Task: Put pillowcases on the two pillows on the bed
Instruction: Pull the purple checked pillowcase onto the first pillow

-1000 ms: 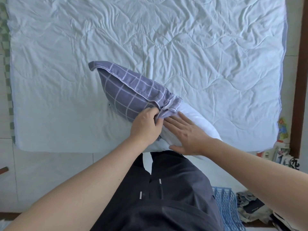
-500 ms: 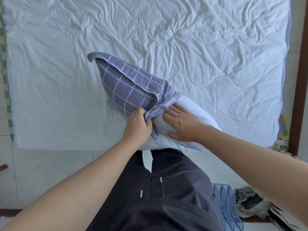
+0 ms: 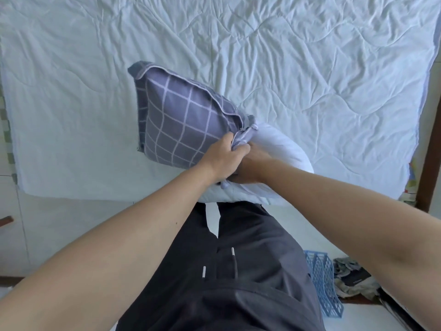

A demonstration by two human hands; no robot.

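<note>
A white pillow [image 3: 281, 154] lies at the near edge of the bed, its far half inside a grey pillowcase [image 3: 181, 125] with a pale grid pattern. The case's open hem is bunched at the pillow's middle. My left hand [image 3: 222, 156] grips that bunched hem from above. My right hand [image 3: 250, 166] lies mostly behind the left hand, against the pillow at the hem, with its fingers hidden. Only one pillow is in view.
The bed [image 3: 310, 68] is covered by a wrinkled white quilted sheet. A blue plastic basket [image 3: 322, 283] and scattered papers [image 3: 353, 278] sit on the floor at the right. A dark wooden post [image 3: 429, 139] stands at the right edge.
My right hand went from lying flat on the white pillow to tucking in behind my left hand at the hem. The pillow has tilted up a little, and the view has shifted closer.
</note>
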